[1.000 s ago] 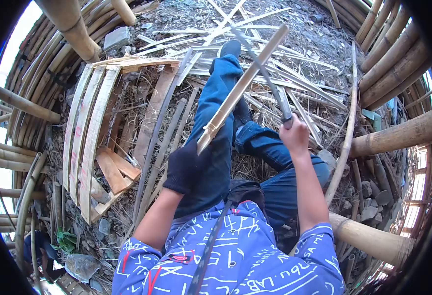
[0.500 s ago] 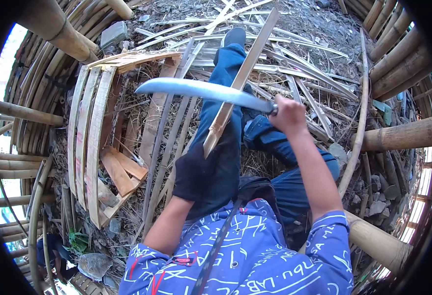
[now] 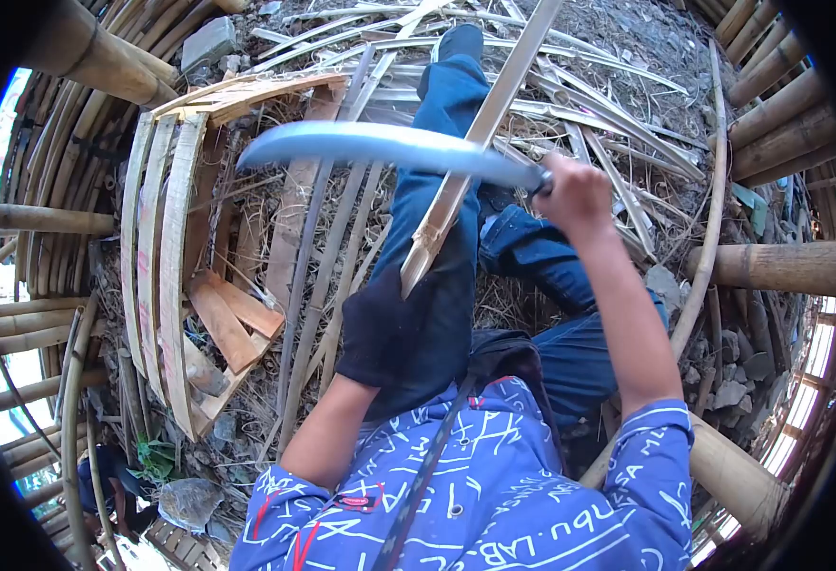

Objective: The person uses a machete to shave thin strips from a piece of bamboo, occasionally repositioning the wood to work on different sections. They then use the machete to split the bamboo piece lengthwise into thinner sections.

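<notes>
A dark glove covers my left hand (image 3: 380,328), which is closed round the lower end of a split bamboo strip (image 3: 476,157). The strip slants up and to the right over my outstretched leg. Bare, my right hand (image 3: 577,195) grips the handle of a long curved machete (image 3: 370,148). Its broad blade points left and lies across the strip in view, slightly blurred. Whether blade and strip touch, I cannot tell.
A slatted wooden crate (image 3: 178,238) lies at the left with broken boards inside. Split strips (image 3: 618,133) litter the ground ahead. Bamboo poles (image 3: 770,268) stand at both sides. Another person (image 3: 113,485) is partly visible at the lower left.
My right hand and the machete have moved up, the hand also to the right and the blade tip to the left. The strip's top end has shifted up and right.
</notes>
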